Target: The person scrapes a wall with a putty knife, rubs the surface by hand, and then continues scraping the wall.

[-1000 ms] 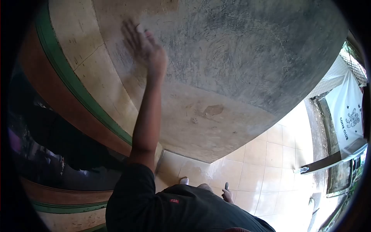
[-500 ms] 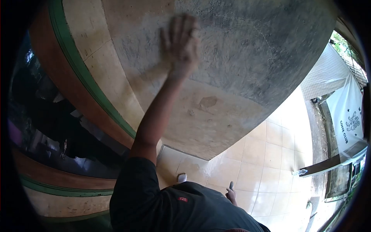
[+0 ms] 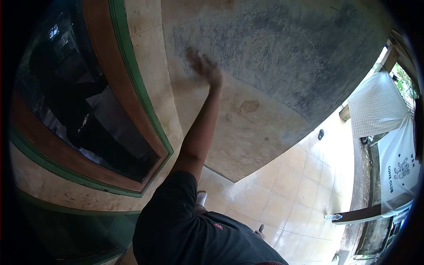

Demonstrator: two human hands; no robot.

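Observation:
My left hand (image 3: 204,68) is raised against the wall (image 3: 265,53), fingers stretched out and somewhat blurred. It holds nothing that I can see and lies near the lower left border of a dark grey, rough patch. Below that patch the wall is beige and stained. Down by my side, my right hand (image 3: 259,234) is partly hidden by my dark shirt (image 3: 194,234). A small grey oblong thing (image 3: 261,228) sticks up from its closed fingers; its kind cannot be made out.
To the left is a dark glass pane (image 3: 101,119) in a brown and green frame (image 3: 132,88). Beige floor tiles (image 3: 282,194) spread below the wall. A plastic bottle (image 3: 333,217), a dark sandal (image 3: 321,134) and a printed white banner (image 3: 393,168) are at the right.
My left hand has swept down and leftward over the wall, from inside the grey patch to its lower left border. The view has shifted, showing more of the window. My right hand is more hidden.

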